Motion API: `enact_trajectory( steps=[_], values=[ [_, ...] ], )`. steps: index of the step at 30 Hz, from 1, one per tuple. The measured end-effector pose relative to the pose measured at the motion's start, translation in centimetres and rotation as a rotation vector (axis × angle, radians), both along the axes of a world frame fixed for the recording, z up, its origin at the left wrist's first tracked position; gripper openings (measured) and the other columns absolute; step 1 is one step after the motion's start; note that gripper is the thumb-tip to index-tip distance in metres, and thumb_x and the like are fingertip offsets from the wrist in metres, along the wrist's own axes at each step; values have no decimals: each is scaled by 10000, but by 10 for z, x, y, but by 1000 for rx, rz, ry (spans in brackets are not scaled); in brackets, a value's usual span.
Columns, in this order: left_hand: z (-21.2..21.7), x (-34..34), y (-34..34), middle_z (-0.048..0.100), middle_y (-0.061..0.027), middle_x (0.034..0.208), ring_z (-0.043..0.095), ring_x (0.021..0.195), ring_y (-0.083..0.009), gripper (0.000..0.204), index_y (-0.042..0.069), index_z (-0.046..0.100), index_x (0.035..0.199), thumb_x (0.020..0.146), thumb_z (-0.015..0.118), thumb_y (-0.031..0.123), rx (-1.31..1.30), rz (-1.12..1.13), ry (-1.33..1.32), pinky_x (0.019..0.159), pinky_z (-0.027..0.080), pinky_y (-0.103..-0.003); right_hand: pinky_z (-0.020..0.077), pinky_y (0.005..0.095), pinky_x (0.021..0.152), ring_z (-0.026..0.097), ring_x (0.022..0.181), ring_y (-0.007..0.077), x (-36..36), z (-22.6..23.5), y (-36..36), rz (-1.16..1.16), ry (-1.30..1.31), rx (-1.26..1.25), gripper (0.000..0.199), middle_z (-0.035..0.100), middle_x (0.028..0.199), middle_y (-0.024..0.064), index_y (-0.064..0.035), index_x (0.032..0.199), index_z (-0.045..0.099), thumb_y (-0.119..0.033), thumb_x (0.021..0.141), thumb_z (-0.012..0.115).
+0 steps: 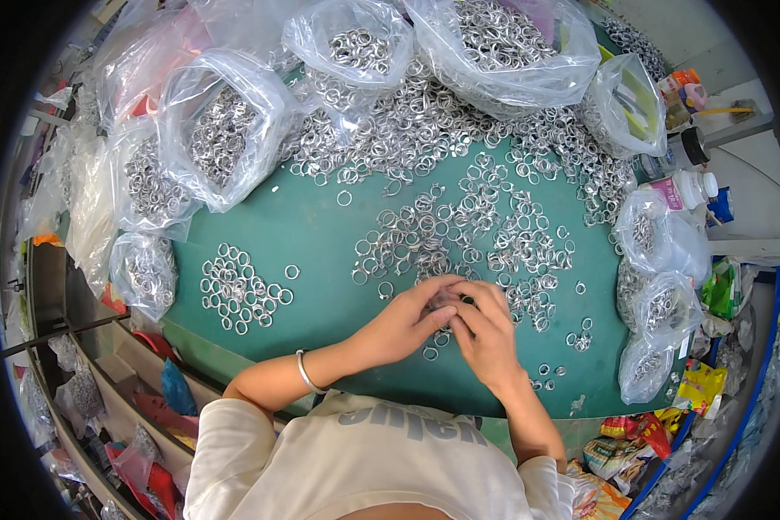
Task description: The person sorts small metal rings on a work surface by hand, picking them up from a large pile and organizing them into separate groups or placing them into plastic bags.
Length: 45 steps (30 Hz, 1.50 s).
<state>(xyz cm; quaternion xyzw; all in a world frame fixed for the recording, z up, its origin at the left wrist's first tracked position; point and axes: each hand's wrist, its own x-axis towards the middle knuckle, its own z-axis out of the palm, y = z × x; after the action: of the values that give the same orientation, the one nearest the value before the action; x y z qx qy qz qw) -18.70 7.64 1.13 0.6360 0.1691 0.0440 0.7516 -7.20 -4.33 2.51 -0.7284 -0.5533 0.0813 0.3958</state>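
Observation:
My left hand (400, 325) and my right hand (487, 336) meet at the near edge of a loose spread of silver metal rings (429, 232). Both are closed, with thumbs and fingers pinched together. Whatever sits between the fingertips is too small and too covered to make out. Off to the left lies a separate flat cluster of rings (238, 290). A few rings (581, 336) lie to the right of my right hand. Beyond the spread, a deep heap of rings (381, 134) runs along the far side of the green tabletop (308, 238).
Clear plastic bags of rings line the table's edge: a large bag (529, 82) at the back, another bag (221, 139) at left, small bags (663, 303) at right. A white bottle (689, 189) stands at the right. Compartmented shelving (104, 364) is at lower left, colourful packets (628, 442) lower right.

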Motion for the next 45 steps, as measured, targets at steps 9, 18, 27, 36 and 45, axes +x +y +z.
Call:
enact_trajectory(
  steps=[9, 18, 27, 36, 45],
  values=[
    [0, 4, 24, 542, -4, 877, 456, 707, -72, 249, 18, 586, 1155, 944, 455, 21, -56, 33, 56, 634, 416, -222, 382, 377, 747, 513, 852, 264, 51, -19, 39, -234, -241, -175, 153, 575, 884, 80, -19, 830, 643, -109, 742, 730],
    [-5, 12, 24, 499, -104, 1115, 472, 948, -269, 364, 91, 595, 1165, 810, 667, 129, 1183, 12, -2, 814, 421, -364, 366, 386, 753, 506, 877, 263, 59, -6, 6, -194, -216, -323, 125, 562, 906, 69, -33, 800, 630, -58, 718, 720],
    [-23, 19, 47, 488, -112, 1080, 458, 971, -293, 318, 73, 613, 1073, 768, 685, 129, 1259, 102, 108, 804, 394, -399, 351, 443, 954, 462, 1173, 295, 55, -11, 18, -144, -369, -372, 364, 526, 1204, 132, -9, 1084, 587, -96, 749, 700],
    [-8, 12, 48, 471, -128, 1114, 449, 975, -325, 442, 59, 552, 1190, 779, 697, 133, 1145, 189, 76, 870, 388, -414, 338, 455, 972, 467, 1131, 340, 73, -9, 20, -318, -201, -209, 416, 506, 1225, 166, -21, 1167, 544, -140, 795, 688],
    [-19, 4, 51, 506, -83, 1098, 464, 941, -279, 264, 65, 618, 1025, 766, 670, 66, 1369, 25, 128, 778, 390, -385, 290, 507, 1056, 371, 1288, 353, 48, -16, 14, 186, -275, -429, 391, 452, 1352, 109, -22, 1186, 559, -153, 829, 648]
  ],
)
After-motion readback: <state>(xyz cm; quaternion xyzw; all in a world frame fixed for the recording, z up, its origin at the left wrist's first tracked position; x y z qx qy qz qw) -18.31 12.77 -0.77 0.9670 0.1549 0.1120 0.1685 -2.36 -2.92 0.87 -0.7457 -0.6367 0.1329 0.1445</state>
